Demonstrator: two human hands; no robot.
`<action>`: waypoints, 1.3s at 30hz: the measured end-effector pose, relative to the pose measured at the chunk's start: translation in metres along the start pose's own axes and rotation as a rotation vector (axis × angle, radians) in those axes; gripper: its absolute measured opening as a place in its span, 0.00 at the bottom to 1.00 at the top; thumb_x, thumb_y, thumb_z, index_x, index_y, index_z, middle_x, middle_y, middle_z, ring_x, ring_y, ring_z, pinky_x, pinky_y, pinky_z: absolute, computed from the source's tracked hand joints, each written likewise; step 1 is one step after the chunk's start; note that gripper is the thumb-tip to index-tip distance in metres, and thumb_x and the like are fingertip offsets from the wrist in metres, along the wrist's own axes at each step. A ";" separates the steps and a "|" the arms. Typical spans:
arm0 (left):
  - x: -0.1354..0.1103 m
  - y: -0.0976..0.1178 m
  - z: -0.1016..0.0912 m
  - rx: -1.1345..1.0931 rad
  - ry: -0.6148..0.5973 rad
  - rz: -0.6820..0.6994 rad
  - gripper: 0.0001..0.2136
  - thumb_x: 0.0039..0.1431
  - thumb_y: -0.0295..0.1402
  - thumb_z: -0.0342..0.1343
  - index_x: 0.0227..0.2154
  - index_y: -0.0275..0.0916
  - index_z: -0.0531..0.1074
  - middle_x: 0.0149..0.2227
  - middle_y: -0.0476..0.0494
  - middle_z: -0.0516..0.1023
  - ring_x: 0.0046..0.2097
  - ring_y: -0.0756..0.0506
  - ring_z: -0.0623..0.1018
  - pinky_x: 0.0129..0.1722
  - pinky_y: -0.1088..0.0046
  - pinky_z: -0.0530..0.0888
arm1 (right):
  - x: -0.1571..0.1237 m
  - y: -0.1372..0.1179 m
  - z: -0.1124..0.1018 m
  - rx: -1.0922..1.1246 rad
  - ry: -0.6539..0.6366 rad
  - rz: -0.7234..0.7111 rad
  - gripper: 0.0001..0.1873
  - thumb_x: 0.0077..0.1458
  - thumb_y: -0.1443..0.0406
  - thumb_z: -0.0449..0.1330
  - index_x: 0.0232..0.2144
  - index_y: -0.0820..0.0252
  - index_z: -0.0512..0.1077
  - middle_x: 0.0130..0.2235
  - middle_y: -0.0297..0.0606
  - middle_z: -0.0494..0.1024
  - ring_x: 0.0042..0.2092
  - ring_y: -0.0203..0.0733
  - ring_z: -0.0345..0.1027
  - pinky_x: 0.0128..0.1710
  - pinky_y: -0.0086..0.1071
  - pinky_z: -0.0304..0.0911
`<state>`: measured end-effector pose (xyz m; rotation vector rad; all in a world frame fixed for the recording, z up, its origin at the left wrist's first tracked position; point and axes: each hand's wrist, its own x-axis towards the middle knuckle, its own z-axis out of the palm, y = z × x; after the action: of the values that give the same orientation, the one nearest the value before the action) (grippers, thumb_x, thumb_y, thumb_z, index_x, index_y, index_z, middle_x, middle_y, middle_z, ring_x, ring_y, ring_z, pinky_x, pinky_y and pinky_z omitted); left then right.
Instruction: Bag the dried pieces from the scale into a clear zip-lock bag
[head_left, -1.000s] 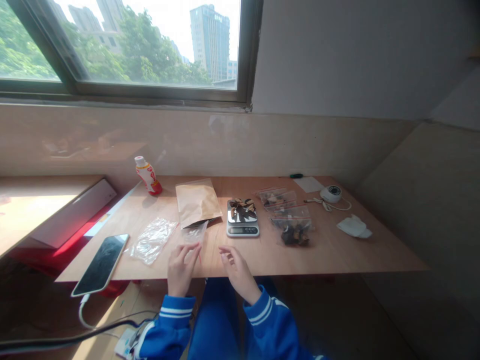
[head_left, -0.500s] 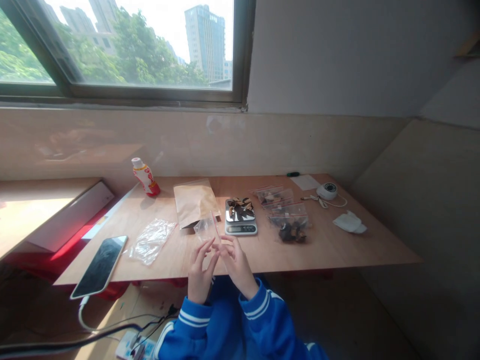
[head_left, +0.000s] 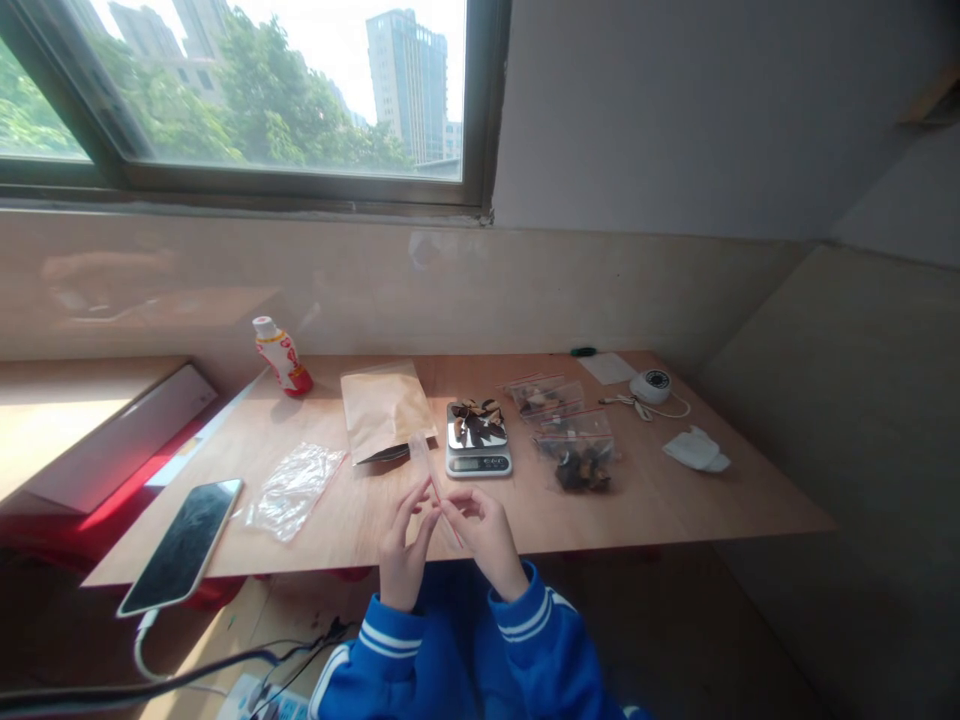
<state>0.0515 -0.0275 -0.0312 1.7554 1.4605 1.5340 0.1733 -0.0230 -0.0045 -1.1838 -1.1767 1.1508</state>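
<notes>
Both my hands are raised over the near edge of the wooden table [head_left: 675, 500] and pinch a small clear zip bag [head_left: 427, 470] with a red strip. My left hand [head_left: 403, 548] grips its left side and my right hand [head_left: 480, 535] its right side. The bag stands edge-on between my fingertips. Just beyond it sits a small digital scale [head_left: 478, 445] with dark dried pieces heaped on its shiny pan. A brown paper pouch [head_left: 385, 408] lies left of the scale. Filled zip bags [head_left: 574, 450] with dark pieces lie right of the scale.
A crumpled clear plastic bag [head_left: 289, 490] and a phone [head_left: 182, 545] on a cable lie at the table's left. A small drink bottle [head_left: 277, 356] stands at the back left. A white round device [head_left: 650, 386], a paper slip and a white tissue [head_left: 696, 450] are at the right.
My hands picked the small zip bag up off the table and came together with it near the table's front edge. The camera view shifted slightly.
</notes>
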 end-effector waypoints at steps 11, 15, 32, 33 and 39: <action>0.000 0.002 0.010 -0.014 0.106 -0.087 0.09 0.55 0.38 0.55 0.36 0.42 0.75 0.34 0.47 0.78 0.36 0.47 0.76 0.39 0.69 0.73 | 0.010 0.006 -0.007 -0.002 0.018 0.013 0.17 0.46 0.53 0.63 0.28 0.62 0.72 0.29 0.39 0.77 0.32 0.41 0.70 0.34 0.34 0.66; 0.012 0.005 0.004 0.005 0.228 -0.192 0.12 0.55 0.40 0.54 0.38 0.42 0.75 0.36 0.45 0.78 0.39 0.46 0.76 0.41 0.69 0.72 | 0.019 0.008 -0.030 0.071 0.168 0.040 0.19 0.44 0.51 0.63 0.27 0.61 0.70 0.25 0.36 0.74 0.28 0.39 0.69 0.30 0.33 0.65; 0.028 0.004 0.011 0.174 0.254 0.075 0.08 0.56 0.38 0.54 0.29 0.39 0.73 0.36 0.44 0.72 0.42 0.45 0.73 0.45 0.64 0.70 | 0.126 0.059 -0.060 -1.077 0.250 -0.271 0.11 0.52 0.63 0.59 0.39 0.60 0.74 0.42 0.47 0.69 0.44 0.51 0.61 0.44 0.41 0.59; 0.029 0.005 0.012 0.166 0.253 0.072 0.08 0.57 0.37 0.53 0.30 0.39 0.72 0.38 0.42 0.72 0.45 0.44 0.72 0.48 0.62 0.69 | 0.127 0.063 -0.060 -1.081 0.256 -0.282 0.10 0.52 0.64 0.58 0.38 0.60 0.74 0.41 0.47 0.69 0.44 0.51 0.61 0.44 0.41 0.59; 0.028 -0.002 0.026 -0.009 0.150 -0.077 0.07 0.63 0.37 0.42 0.36 0.39 0.60 0.52 0.34 0.68 0.58 0.42 0.66 0.54 0.55 0.64 | 0.129 0.074 -0.069 -0.886 0.265 -0.327 0.07 0.51 0.68 0.58 0.35 0.62 0.73 0.37 0.44 0.71 0.42 0.48 0.63 0.44 0.39 0.60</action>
<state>0.0701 0.0061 -0.0274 1.5887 1.5701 1.6596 0.2475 0.1057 -0.0749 -1.6389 -1.6491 0.1760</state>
